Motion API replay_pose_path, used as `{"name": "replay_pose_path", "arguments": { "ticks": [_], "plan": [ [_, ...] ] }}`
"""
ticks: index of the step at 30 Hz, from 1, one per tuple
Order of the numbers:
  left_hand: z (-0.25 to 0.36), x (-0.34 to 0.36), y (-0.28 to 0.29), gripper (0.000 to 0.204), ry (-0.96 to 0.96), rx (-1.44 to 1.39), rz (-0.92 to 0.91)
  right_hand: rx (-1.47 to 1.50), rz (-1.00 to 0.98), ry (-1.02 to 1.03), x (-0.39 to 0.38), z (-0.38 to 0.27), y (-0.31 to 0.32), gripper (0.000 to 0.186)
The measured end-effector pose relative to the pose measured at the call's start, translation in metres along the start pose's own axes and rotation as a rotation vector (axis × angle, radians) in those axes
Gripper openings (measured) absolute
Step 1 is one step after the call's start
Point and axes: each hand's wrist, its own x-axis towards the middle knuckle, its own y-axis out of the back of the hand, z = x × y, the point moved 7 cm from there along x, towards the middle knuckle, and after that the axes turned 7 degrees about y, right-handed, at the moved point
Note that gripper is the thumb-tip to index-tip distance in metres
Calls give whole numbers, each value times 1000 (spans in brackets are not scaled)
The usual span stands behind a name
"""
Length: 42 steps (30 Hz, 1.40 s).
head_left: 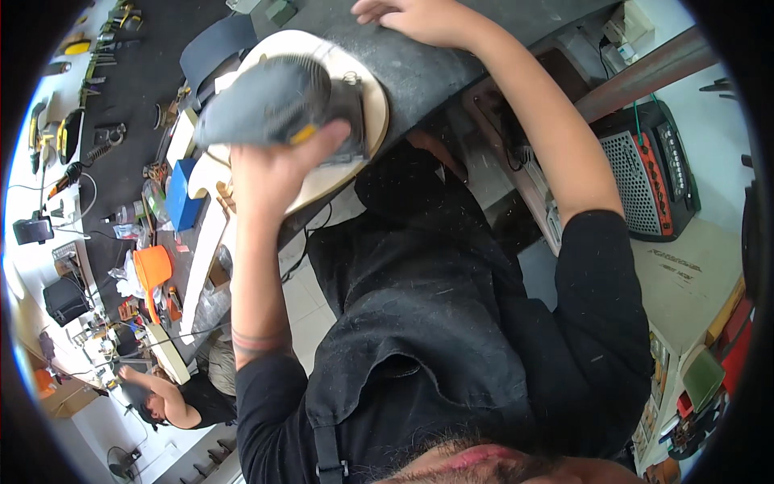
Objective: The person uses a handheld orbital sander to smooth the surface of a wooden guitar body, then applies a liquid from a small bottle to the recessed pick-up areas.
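Observation:
My left hand (282,165) grips a dark electric sander (270,97) with a yellow switch and a clear lower part, which rests on a pale wooden guitar body (364,97). A pale neck (208,250) extends from the body toward the lower left. My right hand (411,20) is at the dark bench surface (435,73) beyond the body, fingers apart and slightly bent, holding nothing that I can see.
A blue block (184,194), an orange scoop-like container (151,266), tools and cables crowd the left. Another person (177,399) works at lower left. A metal beam (645,64), an amplifier (649,169) and a shelf (689,266) stand at the right.

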Motion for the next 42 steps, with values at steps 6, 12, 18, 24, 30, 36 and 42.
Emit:
{"name": "replay_pose_path", "arguments": {
  "ticks": [6,12,18,24,30,36,42],
  "plan": [
    [4,4,-10,65,88,22,9,21,-343,-107,138,51,-45,57],
    [9,66,-23,63,12,145,108,72,-586,-57,194,70,-76,52],
    [20,16,-21,71,194,49,34,207,-654,-42,202,96,-85,49],
    [-2,23,-20,69,358,-25,41,171,-682,-45,201,95,-87,46],
    [8,81,-28,59,87,144,138,500,-739,-217,199,96,-91,77],
    [7,61,-24,64,214,5,119,451,-721,-223,203,101,-89,90],
    [-11,100,-22,53,84,64,197,490,-772,-248,202,100,-87,97]
  ]
}}
